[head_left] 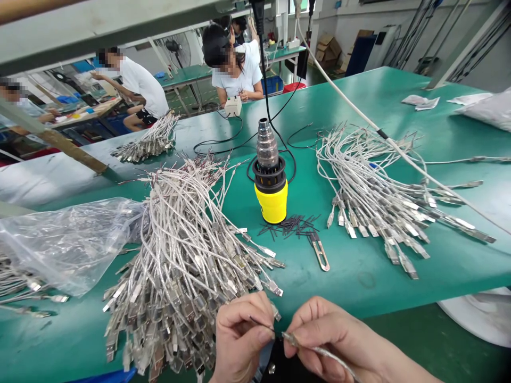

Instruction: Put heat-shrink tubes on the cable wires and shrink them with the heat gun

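My right hand [327, 330] pinches a silvery-white USB cable [333, 355] close to its stripped end, and the rest of the cable runs down out of view. My left hand [243, 335] is closed in a pinch on a thin dark tube [259, 322], just left of the cable's end. Whether the tube touches the cable's wires is too small to tell. Beyond my hands lies a pair of snips [320, 254] beside a scatter of short black tubes [293, 226]. A yellow heat gun [272, 205] stands behind them, nozzle up.
A large heap of USB cables [183, 255] fills the table [359, 292] at left; a smaller bundle [371, 191] lies at right. A clear plastic bag [67, 244] rests far left. A white cord [343, 98] hangs across the right side. Co-workers [237, 69] sit beyond the table.
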Available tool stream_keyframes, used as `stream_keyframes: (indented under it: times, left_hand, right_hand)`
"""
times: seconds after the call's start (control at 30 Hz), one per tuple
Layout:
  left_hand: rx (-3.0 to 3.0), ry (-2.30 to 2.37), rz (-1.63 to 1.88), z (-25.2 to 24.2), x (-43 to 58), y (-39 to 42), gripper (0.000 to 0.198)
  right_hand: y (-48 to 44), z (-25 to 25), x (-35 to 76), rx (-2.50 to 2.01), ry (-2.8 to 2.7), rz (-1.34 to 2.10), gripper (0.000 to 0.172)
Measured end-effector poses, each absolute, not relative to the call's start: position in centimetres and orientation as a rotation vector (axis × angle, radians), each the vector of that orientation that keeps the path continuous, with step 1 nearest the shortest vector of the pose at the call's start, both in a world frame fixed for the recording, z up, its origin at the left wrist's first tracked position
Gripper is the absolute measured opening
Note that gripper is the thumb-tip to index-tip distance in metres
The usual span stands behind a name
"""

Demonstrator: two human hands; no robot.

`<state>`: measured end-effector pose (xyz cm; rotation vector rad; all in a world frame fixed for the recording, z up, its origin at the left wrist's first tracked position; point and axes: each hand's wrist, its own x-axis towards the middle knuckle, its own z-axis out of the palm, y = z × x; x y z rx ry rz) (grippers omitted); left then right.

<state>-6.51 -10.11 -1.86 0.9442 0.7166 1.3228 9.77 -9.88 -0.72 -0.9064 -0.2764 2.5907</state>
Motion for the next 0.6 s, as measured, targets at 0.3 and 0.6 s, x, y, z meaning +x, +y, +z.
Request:
stream_keyframes:
  times: [0.3,0.6]
  left_hand:
    - [1.048,0.759,1.344,-2.2,-6.5,-10.1,0.005]
    - [1.026,0.976,1.299,-1.8,-6.2,-10.3,0.014]
  right_hand:
    - [-9.7,-1.1,9.6,-0.835,-0.271,2.638,0.021]
    - [-9.3,-2.4,9.7,-0.714,-0.273,2.709,0.019]
